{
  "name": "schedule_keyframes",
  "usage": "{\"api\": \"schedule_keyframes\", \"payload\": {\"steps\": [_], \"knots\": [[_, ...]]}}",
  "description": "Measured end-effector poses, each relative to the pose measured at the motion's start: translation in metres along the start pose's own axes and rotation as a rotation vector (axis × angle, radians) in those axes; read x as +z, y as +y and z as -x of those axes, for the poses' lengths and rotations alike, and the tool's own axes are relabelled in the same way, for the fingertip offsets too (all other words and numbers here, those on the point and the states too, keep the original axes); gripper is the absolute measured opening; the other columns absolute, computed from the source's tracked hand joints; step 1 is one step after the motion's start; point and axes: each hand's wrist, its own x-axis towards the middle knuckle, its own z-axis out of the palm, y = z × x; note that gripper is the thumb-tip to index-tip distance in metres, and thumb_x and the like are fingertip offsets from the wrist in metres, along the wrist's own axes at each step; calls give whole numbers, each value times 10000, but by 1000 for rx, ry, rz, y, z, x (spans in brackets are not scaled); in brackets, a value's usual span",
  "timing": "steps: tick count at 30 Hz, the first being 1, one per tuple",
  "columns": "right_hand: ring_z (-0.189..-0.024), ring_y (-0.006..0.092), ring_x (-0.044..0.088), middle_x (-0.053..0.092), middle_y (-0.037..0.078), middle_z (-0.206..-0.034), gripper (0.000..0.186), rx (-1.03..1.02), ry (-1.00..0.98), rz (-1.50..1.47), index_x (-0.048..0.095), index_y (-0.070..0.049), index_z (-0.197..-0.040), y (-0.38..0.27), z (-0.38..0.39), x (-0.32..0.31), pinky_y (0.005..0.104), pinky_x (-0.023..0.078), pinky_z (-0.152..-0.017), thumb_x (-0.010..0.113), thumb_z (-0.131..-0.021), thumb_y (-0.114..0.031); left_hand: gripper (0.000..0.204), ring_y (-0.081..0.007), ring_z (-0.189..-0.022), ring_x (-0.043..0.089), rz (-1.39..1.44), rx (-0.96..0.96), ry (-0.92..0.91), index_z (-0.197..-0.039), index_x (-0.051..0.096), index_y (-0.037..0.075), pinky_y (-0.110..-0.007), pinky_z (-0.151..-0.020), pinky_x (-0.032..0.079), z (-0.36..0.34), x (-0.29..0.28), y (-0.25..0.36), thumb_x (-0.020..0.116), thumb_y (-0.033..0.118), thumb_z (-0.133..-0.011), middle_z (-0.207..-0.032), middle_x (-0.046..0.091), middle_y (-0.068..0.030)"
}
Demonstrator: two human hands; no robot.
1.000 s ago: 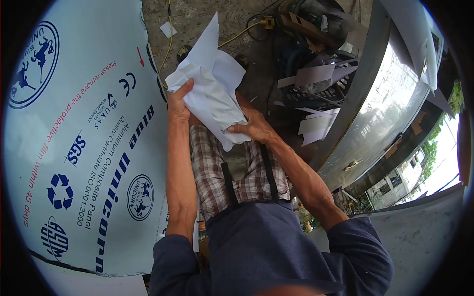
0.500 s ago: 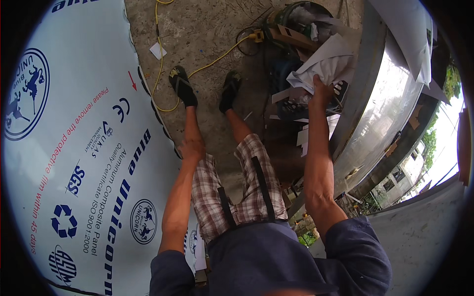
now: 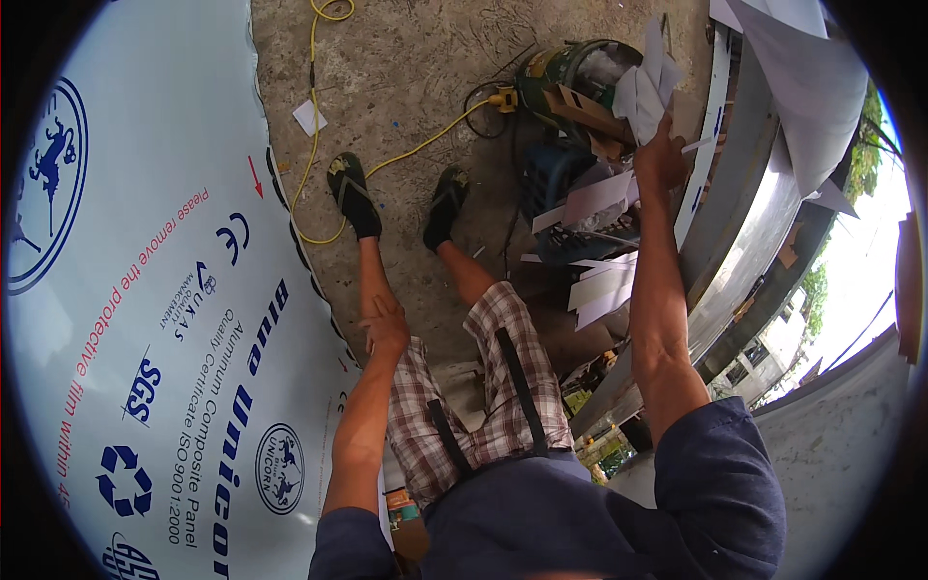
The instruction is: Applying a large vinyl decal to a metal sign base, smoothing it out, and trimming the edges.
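Observation:
At the upper right, my right hand (image 3: pixel 662 155) is closed on the crumpled white sheet (image 3: pixel 646 95), held over a dark green bucket (image 3: pixel 544 85) and a blue slotted crate (image 3: pixel 541 184) filled with white and brown offcuts (image 3: pixel 597 193). My left hand (image 3: pixel 385 327) is by my left leg, its fingers apart and loosely bent, holding nothing. It is near the edge of a large pale printed panel (image 3: pixel 164 251) on the left.
A yellow cord (image 3: pixel 425 124) with a yellow socket (image 3: pixel 502 99) and a small white scrap (image 3: pixel 309 117) lie on the concrete floor (image 3: pixel 416 48). A metal structure (image 3: pixel 735 242) with hanging white sheets (image 3: pixel 807 87) runs along the right, and my sandalled feet show below me.
My left hand has let go of the crumpled sheet and dropped beside my leg. My right hand has carried the sheet rightward and forward to the bucket and crate.

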Motion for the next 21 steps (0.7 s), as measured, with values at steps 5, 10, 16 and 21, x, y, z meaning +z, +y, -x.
{"api": "schedule_keyframes", "payload": {"steps": [5, 10, 16, 21], "knots": [[-992, 437, 683, 580, 218, -1212, 580, -37, -14, 90, 401, -182, -1452, 10, -16, 21, 544, 553, -803, 632, -920, -186, 789, -679, -1237, 409, 86, -41, -96, -1580, 296, 164, -590, -560, 621, 15, -43, 19, 669, 220, -887, -1658, -9, -224], [-1074, 423, 674, 609, 249, -1260, 452, -74, -146, 163, 539, -84, -1348, -10, -67, 29, 523, 560, -853, 629, -925, -216, 779, -694, -1063, 535, -46, -79, -223, -1552, 355, 133, -584, -495, 603, 7, -69, 29, 695, 270, -864, -1643, 31, -267], [-1033, 362, 715, 697, 241, -1163, 289, -154, -235, 174, 730, -21, -1074, -59, -105, 16, 472, 570, -888, 629, -892, -222, 638, -698, -979, 571, 99, -85, 9, -1396, 578, 71, -555, -496, 608, -1, -55, 16, 737, 296, -820, -1629, 117, -282], [-669, 369, 739, 747, 187, -972, 324, -28, -456, -66, 692, 73, -1062, -100, -146, 11, 448, 616, -699, 581, -886, -176, 566, -622, -896, 640, 54, -141, -79, -1341, 616, 39, -523, -498, 608, -31, -82, 29, 726, 269, -836, -1598, 232, -274]]}}
